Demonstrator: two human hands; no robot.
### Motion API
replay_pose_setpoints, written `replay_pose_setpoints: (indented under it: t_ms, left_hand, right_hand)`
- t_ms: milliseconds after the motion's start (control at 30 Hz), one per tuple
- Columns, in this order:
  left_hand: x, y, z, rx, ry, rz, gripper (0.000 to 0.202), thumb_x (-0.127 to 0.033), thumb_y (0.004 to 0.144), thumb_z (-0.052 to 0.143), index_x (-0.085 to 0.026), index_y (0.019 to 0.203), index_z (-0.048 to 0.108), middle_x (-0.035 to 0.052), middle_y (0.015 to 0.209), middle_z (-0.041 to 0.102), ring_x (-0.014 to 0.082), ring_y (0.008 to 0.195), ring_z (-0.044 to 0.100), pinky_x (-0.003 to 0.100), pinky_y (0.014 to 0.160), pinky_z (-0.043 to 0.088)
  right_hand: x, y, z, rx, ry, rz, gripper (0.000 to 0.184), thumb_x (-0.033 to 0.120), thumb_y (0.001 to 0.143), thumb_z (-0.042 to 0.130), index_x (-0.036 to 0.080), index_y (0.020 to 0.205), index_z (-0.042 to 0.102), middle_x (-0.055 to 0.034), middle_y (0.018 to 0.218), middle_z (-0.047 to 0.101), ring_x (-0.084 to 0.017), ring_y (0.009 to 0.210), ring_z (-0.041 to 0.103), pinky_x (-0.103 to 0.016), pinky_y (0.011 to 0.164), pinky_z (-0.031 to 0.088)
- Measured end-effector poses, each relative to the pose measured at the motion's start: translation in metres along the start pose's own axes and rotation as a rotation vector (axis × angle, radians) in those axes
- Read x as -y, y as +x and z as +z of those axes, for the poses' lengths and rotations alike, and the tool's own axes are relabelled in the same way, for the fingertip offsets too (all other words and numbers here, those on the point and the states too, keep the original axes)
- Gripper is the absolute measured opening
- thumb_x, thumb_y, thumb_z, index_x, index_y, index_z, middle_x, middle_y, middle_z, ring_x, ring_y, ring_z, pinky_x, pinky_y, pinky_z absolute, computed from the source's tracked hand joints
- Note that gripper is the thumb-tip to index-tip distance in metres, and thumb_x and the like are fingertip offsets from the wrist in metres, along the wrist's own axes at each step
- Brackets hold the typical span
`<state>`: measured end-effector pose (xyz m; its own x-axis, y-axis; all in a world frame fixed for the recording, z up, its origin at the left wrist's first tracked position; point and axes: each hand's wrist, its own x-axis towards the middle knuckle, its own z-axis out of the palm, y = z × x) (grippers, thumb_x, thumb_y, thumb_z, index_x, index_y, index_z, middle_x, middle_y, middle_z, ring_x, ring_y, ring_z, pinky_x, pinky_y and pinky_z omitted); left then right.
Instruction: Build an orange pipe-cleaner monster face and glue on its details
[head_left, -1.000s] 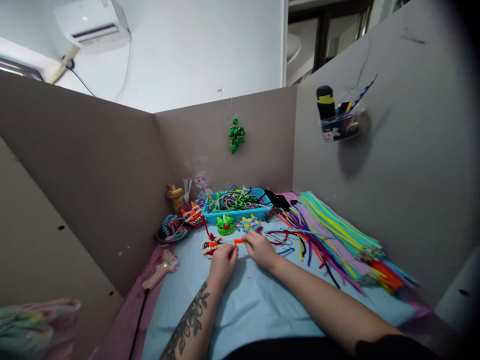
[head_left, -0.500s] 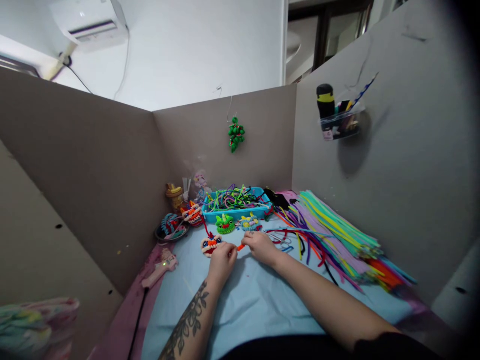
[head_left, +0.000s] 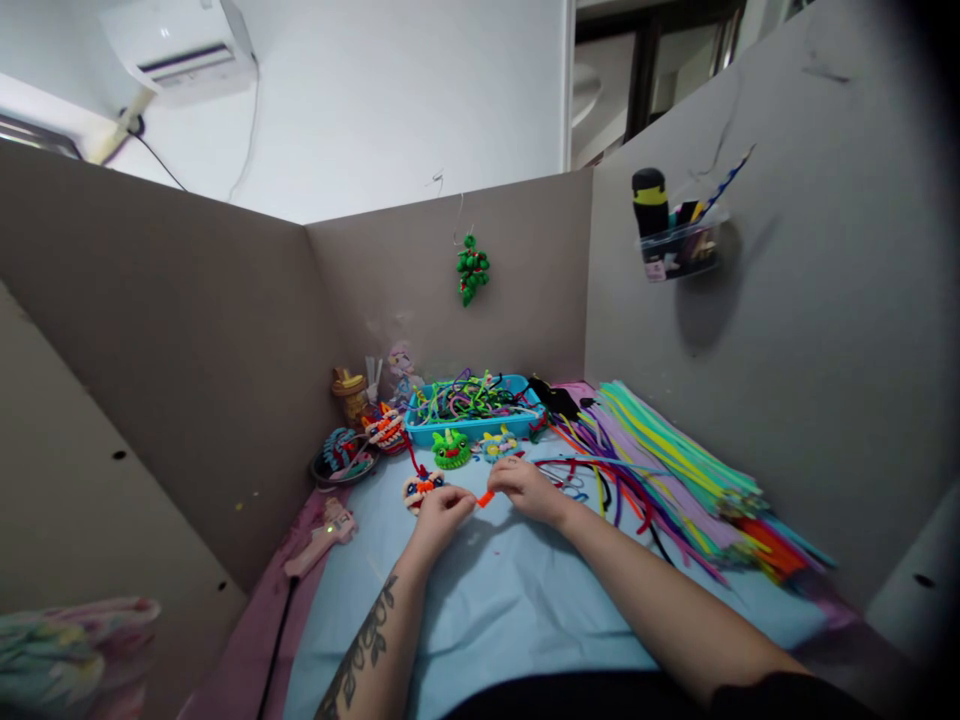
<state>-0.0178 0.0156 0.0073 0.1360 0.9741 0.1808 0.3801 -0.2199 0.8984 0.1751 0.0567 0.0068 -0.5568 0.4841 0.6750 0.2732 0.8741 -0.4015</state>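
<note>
- A short orange piece [head_left: 486, 498] is held between the two hands, above the blue sheet [head_left: 517, 590].
- By the right hand [head_left: 527, 492], the upper end of this piece is pinched; the fingers are closed and bent downward.
- By the left hand [head_left: 442, 515], the lower end is pinched between thumb and fingertips, which are pressed together.
- Only a small gap is left between the fingertips of both hands, and it is filled by the orange piece, which is slanted.
- Just behind the left hand, a red and white animal head [head_left: 420, 489] is partly covered by it.
- Beyond the grip, a green animal head [head_left: 451, 450] and a light blue one [head_left: 499, 443] are placed before the blue tray [head_left: 442, 434].
- To the right of the grip, many coloured fuzzy stems [head_left: 667, 452] are spread.
- To the left of the grip, well apart, a pink glue gun [head_left: 324, 544] is laid.
</note>
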Motion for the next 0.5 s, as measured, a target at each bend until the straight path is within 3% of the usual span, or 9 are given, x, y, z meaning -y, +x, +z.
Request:
replay_pose_setpoints:
  t_ms: [200, 500]
  left_hand:
    - [0.002, 0.000, -0.002, 0.034, -0.231, -0.049, 0.030, -0.041, 0.067, 0.063, -0.012, 0.069, 0.066, -0.0008, 0.054, 0.054, 0.0086, 0.050, 0.042, 0.021, 0.049, 0.028]
    - [-0.008, 0.000, 0.004, -0.128, -0.174, -0.057, 0.030, -0.040, 0.068, 0.060, -0.011, 0.069, 0.067, 0.0011, 0.054, 0.057, 0.0113, 0.051, 0.048, 0.022, 0.052, 0.035]
  right_hand:
    - [0.008, 0.003, 0.000, -0.103, 0.194, 0.082, 0.017, 0.008, 0.079, 0.047, 0.017, 0.076, 0.062, -0.0036, 0.077, 0.059, -0.014, 0.074, 0.055, -0.026, 0.068, 0.044]
    - [0.012, 0.003, 0.021, -0.240, -0.058, 0.152, 0.014, 0.011, 0.083, 0.045, 0.017, 0.078, 0.058, -0.0037, 0.075, 0.053, -0.016, 0.073, 0.051, -0.027, 0.067, 0.041]
